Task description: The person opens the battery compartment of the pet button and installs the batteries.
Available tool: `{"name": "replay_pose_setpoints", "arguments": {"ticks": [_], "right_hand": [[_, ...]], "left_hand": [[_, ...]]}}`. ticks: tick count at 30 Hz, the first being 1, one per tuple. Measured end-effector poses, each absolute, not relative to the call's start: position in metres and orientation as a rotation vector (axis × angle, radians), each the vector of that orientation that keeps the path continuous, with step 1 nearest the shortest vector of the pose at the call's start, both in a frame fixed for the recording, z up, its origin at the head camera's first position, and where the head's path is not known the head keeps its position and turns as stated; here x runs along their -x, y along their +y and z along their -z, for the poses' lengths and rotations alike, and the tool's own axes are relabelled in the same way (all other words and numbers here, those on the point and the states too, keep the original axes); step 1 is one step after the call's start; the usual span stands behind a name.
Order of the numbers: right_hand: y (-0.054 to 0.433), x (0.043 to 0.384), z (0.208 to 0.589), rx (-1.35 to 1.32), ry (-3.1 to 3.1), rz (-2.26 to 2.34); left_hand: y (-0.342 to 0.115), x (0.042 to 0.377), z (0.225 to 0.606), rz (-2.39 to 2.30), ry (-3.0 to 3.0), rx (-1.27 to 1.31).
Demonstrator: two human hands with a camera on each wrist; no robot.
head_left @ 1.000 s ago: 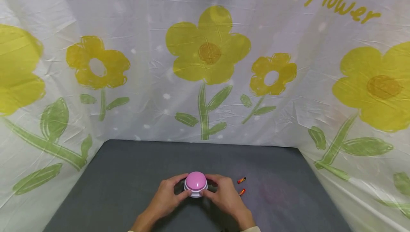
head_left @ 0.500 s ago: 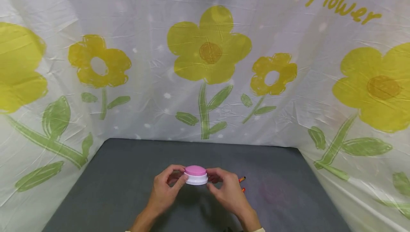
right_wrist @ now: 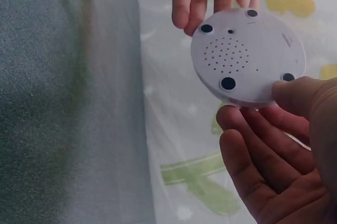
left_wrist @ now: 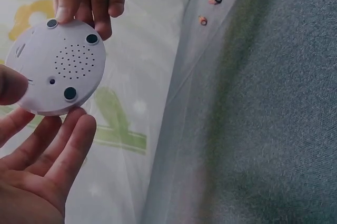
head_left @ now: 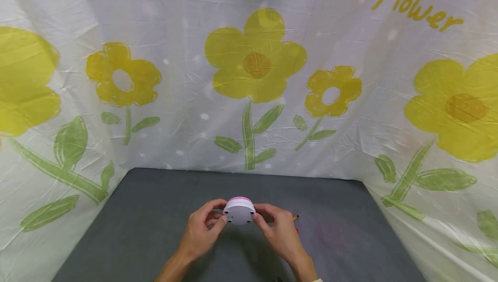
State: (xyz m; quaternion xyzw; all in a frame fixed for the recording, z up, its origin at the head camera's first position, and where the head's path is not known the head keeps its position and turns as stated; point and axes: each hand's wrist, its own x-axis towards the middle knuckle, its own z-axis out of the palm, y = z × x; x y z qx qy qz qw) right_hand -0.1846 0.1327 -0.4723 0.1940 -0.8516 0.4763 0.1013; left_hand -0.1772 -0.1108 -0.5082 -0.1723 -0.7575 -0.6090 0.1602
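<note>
A round push button [head_left: 239,213] with a pink dome and white base is held up over the table, tilted so its underside faces me. My left hand [head_left: 201,226] grips one edge, thumb on the underside and fingers behind. On the opposite edge, my right hand [head_left: 278,229] pinches it the same way. In the left wrist view the button's base [left_wrist: 79,61] shows a patch of small speaker holes, dark round feet and a small screw hole. The right wrist view has the right thumb [right_wrist: 297,95] beside one foot. The pink dome is mostly hidden.
Two small red-and-black batteries [left_wrist: 215,0] lie on the dark grey tabletop [head_left: 175,191], partly covered by the right hand in the head view. A white curtain [head_left: 179,100] printed with yellow flowers surrounds the table at the back and sides.
Both hands have lifted the push button off the table and tipped it back. Its pink dome has turned away and the underside has come into view.
</note>
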Motion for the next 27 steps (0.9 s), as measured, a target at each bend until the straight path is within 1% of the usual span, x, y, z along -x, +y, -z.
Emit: {"name": "replay_pose_setpoints", "arguments": {"ticks": [5,16,27], "right_hand": [[0.132,0.184,0.474,-0.547,-2.541,-1.406],[0.134,0.186,0.479,-0.496,-2.688,-1.412],[0.135,0.189,0.496,-0.492,-2.79,-1.299]], "left_hand": [[-0.106,0.178,0.51,1.747,-2.171,0.439],[-0.1,0.175,0.515,1.934,-2.286,0.195],[-0.103,0.174,0.523,2.083,-2.379,0.14]]}}
